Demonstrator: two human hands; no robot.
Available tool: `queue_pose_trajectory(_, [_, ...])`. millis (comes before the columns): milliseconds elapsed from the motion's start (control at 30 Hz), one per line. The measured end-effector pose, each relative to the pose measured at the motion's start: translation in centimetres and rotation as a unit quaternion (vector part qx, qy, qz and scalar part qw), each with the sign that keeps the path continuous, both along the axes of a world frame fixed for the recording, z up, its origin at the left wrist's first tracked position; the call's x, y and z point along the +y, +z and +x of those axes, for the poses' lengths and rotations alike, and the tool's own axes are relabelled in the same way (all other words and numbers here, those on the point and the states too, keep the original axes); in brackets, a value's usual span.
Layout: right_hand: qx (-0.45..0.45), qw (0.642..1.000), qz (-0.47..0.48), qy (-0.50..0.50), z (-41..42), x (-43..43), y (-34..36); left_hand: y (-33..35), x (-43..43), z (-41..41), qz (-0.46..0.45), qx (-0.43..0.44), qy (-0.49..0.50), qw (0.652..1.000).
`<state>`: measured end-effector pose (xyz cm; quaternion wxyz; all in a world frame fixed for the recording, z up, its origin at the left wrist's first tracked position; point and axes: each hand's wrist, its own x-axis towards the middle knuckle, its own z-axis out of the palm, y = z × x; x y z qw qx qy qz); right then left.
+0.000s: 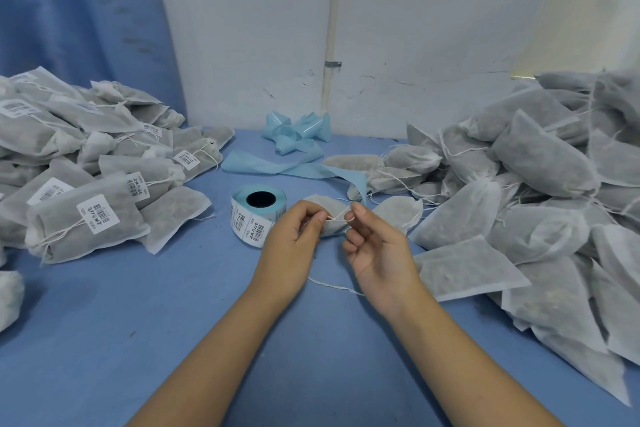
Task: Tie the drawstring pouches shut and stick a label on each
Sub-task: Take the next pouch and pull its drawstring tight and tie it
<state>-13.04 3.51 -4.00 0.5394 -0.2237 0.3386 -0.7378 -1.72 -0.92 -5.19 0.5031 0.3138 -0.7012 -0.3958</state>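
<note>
Both hands: left (292, 230), right (375, 246), pinching pouch (332, 215) drawstring (341, 217)

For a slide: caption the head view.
The left hand and right hand pinch the drawstring of a pouch beside the label roll.

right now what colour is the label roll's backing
Light blue; label roll clearest in head view.

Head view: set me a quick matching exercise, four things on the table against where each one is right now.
Things:
1. label roll
2. labelled pouches
3. unlabelled pouches
4. drawstring

Places:
A. piled on the right
B. pinched between the left hand and the right hand
C. piled on the left
D. lying just left of the left hand

Pairs: 1-D, 2-C, 3-A, 4-B.
</note>
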Motion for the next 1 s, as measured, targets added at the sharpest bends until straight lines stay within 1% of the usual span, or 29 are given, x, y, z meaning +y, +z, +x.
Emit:
queue_pose_trajectory(267, [-0.067, 0.998, -0.006, 0.007, -0.1, -0.1, -0.1, 0.2, 0.0, -0.1, 0.030, 0.003, -0.008, 1.000])
queue_pose_trajectory(467, [-0.076, 0.997, -0.009, 0.012, -0.2, -0.1, 0.1, 0.4, 0.1, -0.2, 0.051, -0.006, 0.008, 0.999])
queue_pose_trajectory(500, [-0.082, 0.996, -0.010, 0.015, -0.2, -0.2, 0.1, 0.5, 0.2, -0.2, 0.050, -0.020, 0.014, 0.998])
queue_pose_trajectory(533, [-0.090, 0.996, -0.013, 0.020, -0.2, -0.1, 0.2, 0.4, 0.2, -0.2, 0.024, -0.060, 0.038, 0.997])
queue_pose_trajectory(567, [-0.097, 0.995, -0.016, 0.026, -0.2, -0.1, 0.2, 0.3, 0.2, 0.0, -0.032, -0.126, 0.088, 0.988])
queue_pose_trajectory(600, [-0.101, 0.994, -0.019, 0.032, -0.2, -0.1, 0.3, 0.3, 0.2, 0.2, -0.111, -0.193, 0.138, 0.965])
queue_pose_trajectory(633, [-0.104, 0.994, -0.022, 0.038, -0.2, 0.0, 0.3, 0.2, 0.0, 0.3, -0.188, -0.240, 0.162, 0.939])
queue_pose_trajectory(667, [-0.105, 0.993, -0.026, 0.044, -0.2, 0.0, 0.4, 0.2, -0.1, 0.4, -0.243, -0.265, 0.165, 0.918])
queue_pose_trajectory(700, [-0.104, 0.993, -0.031, 0.050, -0.1, 0.1, 0.4, 0.1, -0.2, 0.5, -0.268, -0.274, 0.161, 0.910])
queue_pose_trajectory(767, [-0.102, 0.992, -0.038, 0.058, 0.0, 0.1, 0.4, 0.2, -0.4, 0.6, -0.264, -0.263, 0.155, 0.915])
queue_pose_trajectory(833, [-0.097, 0.992, -0.042, 0.067, 0.1, 0.1, 0.4, 0.2, -0.3, 0.6, -0.236, -0.242, 0.163, 0.927])
queue_pose_trajectory(933, [-0.089, 0.992, -0.050, 0.073, 0.1, 0.1, 0.3, 0.1, -0.6, 0.9, -0.184, -0.183, 0.171, 0.950])
queue_pose_trajectory(1000, [-0.080, 0.993, -0.050, 0.064, -0.1, 0.2, 0.3, 0.2, -0.8, 1.2, -0.162, -0.146, 0.182, 0.959])
